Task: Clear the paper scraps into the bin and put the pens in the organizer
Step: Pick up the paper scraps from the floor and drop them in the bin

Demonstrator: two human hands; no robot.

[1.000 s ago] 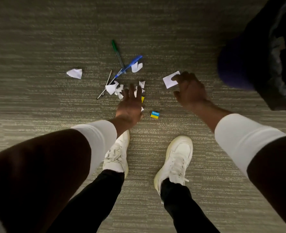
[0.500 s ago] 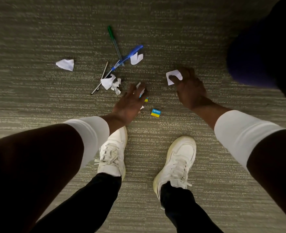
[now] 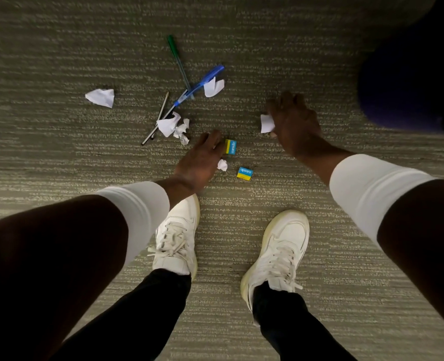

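Pinched in the right hand (image 3: 295, 126) was a white paper scrap (image 3: 266, 123), thumb and fingers closed on its right edge, most of it sticking out leftward above the carpet (image 3: 59, 61). Likely held rather than dropped because no bin could be made out in view; a dark blue-purple rounded thing (image 3: 403, 82) sat upper right, too dark to identify.

Left hand (image 3: 200, 158) lay low, palm down, fingers loosely curled near the floor, tips touching or just beside a yellow-and-blue eraser (image 3: 230, 146) printed "apsara". Whether it gripped anything could not be told; palm side was hidden. A small crumpled bit (image 3: 222, 164) lay just right of that hand, and a second eraser (image 3: 245, 173) a little further right. Probably the hand was reaching for that small bit; erasers are not part of the task.

Further out, a cluster: one flat torn scrap (image 3: 167, 126) with two tight crumpled wads (image 3: 182, 131) touching it, lying over the lower ends of two thin dark pens (image 3: 159, 118). A blue pen (image 3: 200, 83) with clear barrel crossed a green pen (image 3: 178, 58), slim and clear-bodied with green cap. Another curled scrap (image 3: 214, 87) touched the blue pen's cap end. One folded scrap (image 3: 100, 97) lay well apart at left.

Paper looked thin, matte, ragged-edged, light enough to slide on the ribbed low-pile carpet. Pens were smooth hard plastic, would roll. White sneakers (image 3: 176, 238) stood near, well below the mess. No organizer in view.
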